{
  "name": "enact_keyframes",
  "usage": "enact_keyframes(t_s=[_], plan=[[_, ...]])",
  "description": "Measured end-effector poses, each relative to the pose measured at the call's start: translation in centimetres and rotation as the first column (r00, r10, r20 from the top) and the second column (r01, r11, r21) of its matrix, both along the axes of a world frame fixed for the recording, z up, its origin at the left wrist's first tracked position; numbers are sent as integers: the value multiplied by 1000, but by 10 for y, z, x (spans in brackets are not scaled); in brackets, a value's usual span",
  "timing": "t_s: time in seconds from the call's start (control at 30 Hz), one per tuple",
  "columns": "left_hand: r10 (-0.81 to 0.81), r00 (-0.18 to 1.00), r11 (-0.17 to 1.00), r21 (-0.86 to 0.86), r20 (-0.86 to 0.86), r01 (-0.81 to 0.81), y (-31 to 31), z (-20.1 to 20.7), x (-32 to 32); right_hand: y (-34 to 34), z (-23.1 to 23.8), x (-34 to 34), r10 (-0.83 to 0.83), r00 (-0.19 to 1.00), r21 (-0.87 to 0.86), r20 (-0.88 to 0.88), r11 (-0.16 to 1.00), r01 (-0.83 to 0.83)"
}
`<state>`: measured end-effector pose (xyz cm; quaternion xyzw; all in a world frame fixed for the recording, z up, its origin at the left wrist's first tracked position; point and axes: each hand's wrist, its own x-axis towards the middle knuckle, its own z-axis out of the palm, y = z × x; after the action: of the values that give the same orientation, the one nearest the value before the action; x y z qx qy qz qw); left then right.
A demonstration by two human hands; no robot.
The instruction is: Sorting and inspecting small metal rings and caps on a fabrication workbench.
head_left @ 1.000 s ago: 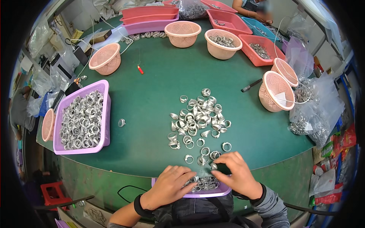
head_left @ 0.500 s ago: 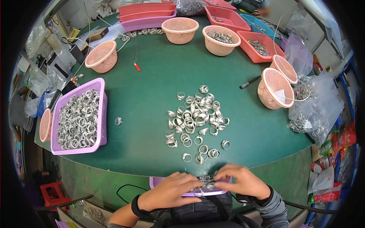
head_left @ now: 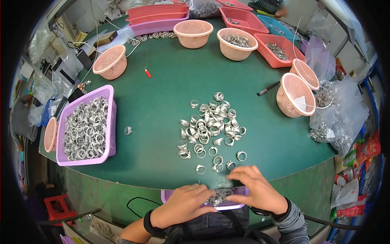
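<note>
Just beyond the table's near edge is a lilac plastic basket (head_left: pixel 239 199) with silver-coloured rings (head_left: pixel 219 198) in it. My left hand (head_left: pixel 183 206) reaches over its left side, thumb and fingers apart beside the rings. My right hand (head_left: pixel 258 189) arches over the right side, its fingers bent toward the table edge and its thumb lower, well apart, with nothing visible between them. A loose heap of similar rings (head_left: pixel 209 124) lies on the green table in front of me. A single ring (head_left: pixel 230 165) lies closest to my right fingertips.
At left stands a larger lilac basket (head_left: pixel 112 136) full of rings, with one ring (head_left: pixel 128 130) beside it. Peach bowls (head_left: pixel 193 38), red trays (head_left: pixel 266 48) and bags of rings (head_left: pixel 339 118) line the table's far and right sides. A black pen (head_left: pixel 268 88) lies at right.
My right hand has risen slightly toward the table edge and its fingers have spread. My left hand has drawn back a little to the left. Fewer rings lie near the table edge.
</note>
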<state>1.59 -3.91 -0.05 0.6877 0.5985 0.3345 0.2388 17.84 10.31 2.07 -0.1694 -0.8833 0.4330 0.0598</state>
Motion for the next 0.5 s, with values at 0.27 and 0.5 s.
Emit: enact_keyframes(t_s=[0.27, 0.5], plan=[[324, 869, 942, 47, -373, -331, 20, -21, -6, 3, -28, -12, -165, 984, 533, -65, 828, 174], [141, 975, 983, -94, -173, -159, 17, 2, 1, 1, 3, 5, -89, 996, 241, 6, 967, 85]])
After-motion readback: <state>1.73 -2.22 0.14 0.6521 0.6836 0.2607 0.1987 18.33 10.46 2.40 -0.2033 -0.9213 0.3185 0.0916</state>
